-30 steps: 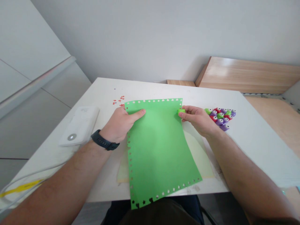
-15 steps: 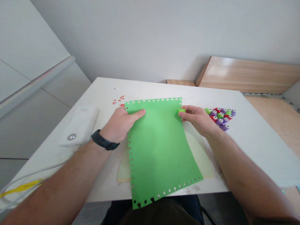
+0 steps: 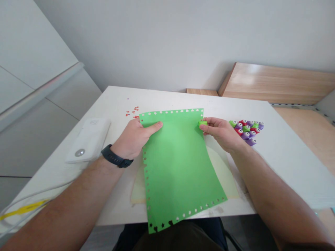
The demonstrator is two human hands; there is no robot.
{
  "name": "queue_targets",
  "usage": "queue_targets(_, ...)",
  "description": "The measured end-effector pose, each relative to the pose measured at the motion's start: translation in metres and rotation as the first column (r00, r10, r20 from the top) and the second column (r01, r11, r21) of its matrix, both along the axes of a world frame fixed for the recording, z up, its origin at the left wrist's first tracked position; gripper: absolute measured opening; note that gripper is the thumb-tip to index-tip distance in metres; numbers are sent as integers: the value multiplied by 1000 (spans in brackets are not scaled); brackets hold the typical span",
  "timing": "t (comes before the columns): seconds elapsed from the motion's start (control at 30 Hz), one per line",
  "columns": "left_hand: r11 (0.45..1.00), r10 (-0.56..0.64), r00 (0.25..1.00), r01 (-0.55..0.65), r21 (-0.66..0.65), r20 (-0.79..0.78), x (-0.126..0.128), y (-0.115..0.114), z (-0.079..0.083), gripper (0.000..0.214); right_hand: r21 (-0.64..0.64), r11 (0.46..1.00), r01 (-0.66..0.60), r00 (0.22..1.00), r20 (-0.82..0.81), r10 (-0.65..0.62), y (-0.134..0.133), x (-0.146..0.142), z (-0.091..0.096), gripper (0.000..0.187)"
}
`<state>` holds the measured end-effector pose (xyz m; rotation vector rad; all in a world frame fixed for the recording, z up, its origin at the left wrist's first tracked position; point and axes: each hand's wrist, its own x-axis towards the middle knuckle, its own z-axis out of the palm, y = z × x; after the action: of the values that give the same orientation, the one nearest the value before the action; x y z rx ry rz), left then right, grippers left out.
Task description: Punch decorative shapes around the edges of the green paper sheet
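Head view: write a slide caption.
Left hand grips a green sheet with cut-out shapes; right hand holds a small green punch at one edge.

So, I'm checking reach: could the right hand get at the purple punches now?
Probably not: the right hand's grip holds a green punch at the edge of the green paper, though nothing visibly blocks the purple punches.

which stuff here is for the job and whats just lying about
Likely for the job:
green paper sheet, in the left hand
green craft punch, in the right hand
clustered craft punches

Apparently just lying about:
small red bits
white box-shaped device
pale cable
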<state>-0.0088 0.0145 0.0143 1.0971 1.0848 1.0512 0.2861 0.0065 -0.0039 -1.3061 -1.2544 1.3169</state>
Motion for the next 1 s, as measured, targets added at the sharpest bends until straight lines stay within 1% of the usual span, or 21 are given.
queue_targets(0.1, 1000, 0, 1000, 0, 10, 1, 0, 0, 0, 53, 0, 1000, -2, 1000, 1, 2, 0, -1, 1, 42)
queue_targets(0.33, 1000, 2, 1000, -2, 6, 2, 0, 0, -1, 44, 10, 1000, 1, 1000, -10, -1, 1, 0, -2, 40)
queue_targets(0.53, 1000, 5, 1000, -5, 9, 7, 0, 0, -1, 51, 12, 1000, -5, 1000, -14, 6, 1, 1, -2, 39)
queue_targets(0.73, 1000, -7, 1000, 7, 8, 9, -1, 0, -2, 52, 6, 1000, 11, 1000, -18, -11, 0, 0, -1, 39)
queue_targets(0.87, 999, -37, 999, 37, 18, 16, -2, 1, -5, 53, 0, 1000, 10, 1000, -19, -10, 0, -1, 0, 40)
queue_targets(1.0, 999, -35, 999, 35, 21, 17, -2, 1, -5, 53, 5, 1000, 5, 1000, -15, -5, 0, -1, 1, 39)
